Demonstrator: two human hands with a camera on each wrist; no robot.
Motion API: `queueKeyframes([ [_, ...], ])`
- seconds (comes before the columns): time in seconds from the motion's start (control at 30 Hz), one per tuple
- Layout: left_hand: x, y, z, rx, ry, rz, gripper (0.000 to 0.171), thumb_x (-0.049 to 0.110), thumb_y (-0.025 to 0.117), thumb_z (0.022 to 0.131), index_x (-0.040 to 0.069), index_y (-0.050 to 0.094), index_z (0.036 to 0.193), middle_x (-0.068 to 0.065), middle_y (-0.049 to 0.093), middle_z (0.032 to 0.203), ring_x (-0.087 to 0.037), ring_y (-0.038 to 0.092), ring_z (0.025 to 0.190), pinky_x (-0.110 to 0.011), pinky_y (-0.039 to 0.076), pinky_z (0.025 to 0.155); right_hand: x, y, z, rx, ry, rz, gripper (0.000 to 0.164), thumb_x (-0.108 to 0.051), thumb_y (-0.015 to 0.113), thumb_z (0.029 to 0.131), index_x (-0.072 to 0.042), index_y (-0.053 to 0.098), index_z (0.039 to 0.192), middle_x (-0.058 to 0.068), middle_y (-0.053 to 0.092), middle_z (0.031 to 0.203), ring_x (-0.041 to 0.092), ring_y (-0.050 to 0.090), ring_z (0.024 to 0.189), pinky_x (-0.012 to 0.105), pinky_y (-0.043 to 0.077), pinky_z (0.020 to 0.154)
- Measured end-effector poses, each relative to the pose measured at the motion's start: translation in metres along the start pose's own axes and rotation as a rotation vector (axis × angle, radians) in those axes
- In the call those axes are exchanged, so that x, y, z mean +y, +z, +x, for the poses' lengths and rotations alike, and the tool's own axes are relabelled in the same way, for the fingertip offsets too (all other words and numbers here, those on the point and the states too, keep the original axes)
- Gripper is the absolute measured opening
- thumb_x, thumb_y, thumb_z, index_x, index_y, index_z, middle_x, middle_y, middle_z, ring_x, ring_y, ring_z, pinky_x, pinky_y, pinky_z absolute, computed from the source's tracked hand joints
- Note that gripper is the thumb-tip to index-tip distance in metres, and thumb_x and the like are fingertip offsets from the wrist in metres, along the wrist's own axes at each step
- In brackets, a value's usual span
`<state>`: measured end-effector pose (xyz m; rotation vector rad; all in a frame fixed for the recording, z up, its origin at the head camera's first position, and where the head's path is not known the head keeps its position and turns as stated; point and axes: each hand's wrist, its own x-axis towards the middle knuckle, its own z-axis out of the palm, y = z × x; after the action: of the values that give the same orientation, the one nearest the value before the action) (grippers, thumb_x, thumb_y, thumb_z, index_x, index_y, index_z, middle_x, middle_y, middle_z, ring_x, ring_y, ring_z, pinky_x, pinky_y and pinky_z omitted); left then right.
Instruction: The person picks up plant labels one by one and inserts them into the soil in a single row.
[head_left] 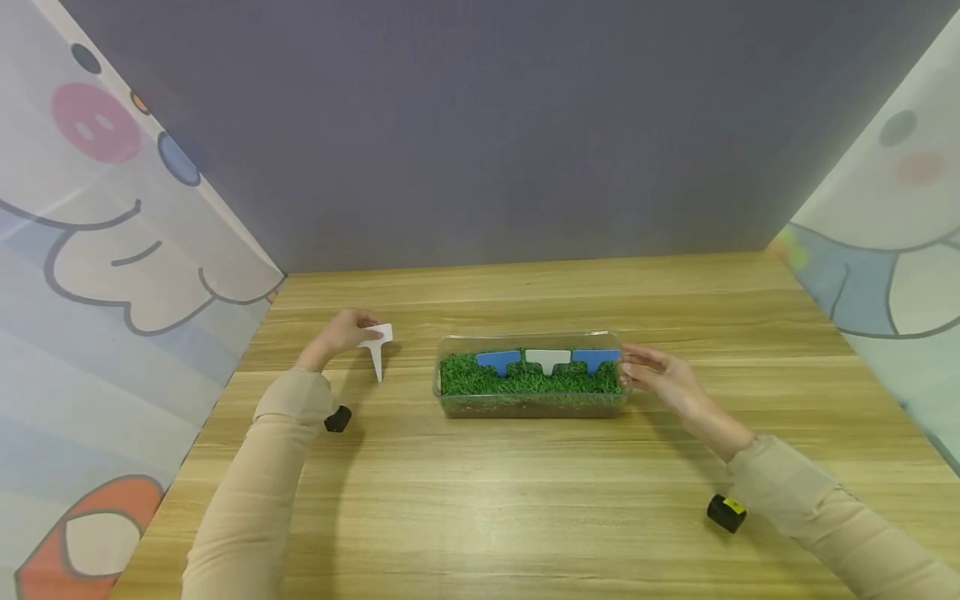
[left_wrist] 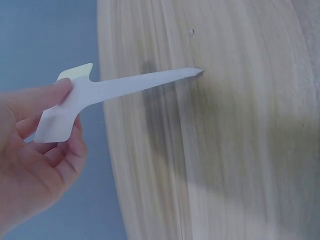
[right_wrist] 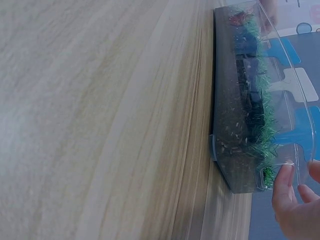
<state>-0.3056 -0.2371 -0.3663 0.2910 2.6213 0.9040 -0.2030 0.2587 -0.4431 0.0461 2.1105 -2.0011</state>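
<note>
My left hand (head_left: pixel 345 331) pinches a white T-shaped plant label (head_left: pixel 377 358) by its wide head, left of a long clear plastic container (head_left: pixel 536 408). In the left wrist view, the thumb lies on the head of the label and the pointed stem sticks out past the fingers. Green artificial grass (head_left: pixel 517 384) covers dark filling in the container. Along it stand a blue label (head_left: pixel 496 360), a white label (head_left: pixel 547 358) and another blue label (head_left: pixel 596 358). My right hand (head_left: pixel 667 379) grips the container's right end, thumb and fingers at its clear wall.
A small black block (head_left: pixel 338 419) lies beside the left forearm. Another black block (head_left: pixel 725 513) with a yellow mark is by the right sleeve. The wooden table (head_left: pixel 525 500) meets a grey panel (head_left: pixel 517 125) behind, with cartoon-print sheets at both sides.
</note>
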Motion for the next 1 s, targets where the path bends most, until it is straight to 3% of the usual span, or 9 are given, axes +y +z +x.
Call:
queueKeyframes([
  [0.4, 0.015, 0.001, -0.009, 0.043, 0.038, -0.053, 0.029, 0.013, 0.053, 0.088, -0.004, 0.054, 0.112, -0.025, 0.054, 0.113, -0.032, 0.053, 0.098, -0.039, 0.045, 0.081, 0.001, 0.0, 0.001, 0.001, -0.004, 0.042, 0.081, -0.04, 0.071, 0.069, -0.003, 0.037, 0.132, 0.003, 0.056, 0.112, 0.012, 0.061, 0.089, 0.025, 0.048, 0.079],
  [1.0, 0.059, 0.003, -0.024, 0.125, 0.164, -0.101, 0.025, 0.011, 0.056, 0.086, -0.002, 0.058, 0.108, -0.019, 0.059, 0.104, -0.026, 0.055, 0.088, -0.033, 0.047, 0.074, 0.002, 0.0, 0.001, -0.008, -0.01, 0.037, 0.077, -0.038, 0.069, 0.073, -0.003, 0.037, 0.133, 0.002, 0.057, 0.111, 0.012, 0.061, 0.09, 0.024, 0.048, 0.079],
])
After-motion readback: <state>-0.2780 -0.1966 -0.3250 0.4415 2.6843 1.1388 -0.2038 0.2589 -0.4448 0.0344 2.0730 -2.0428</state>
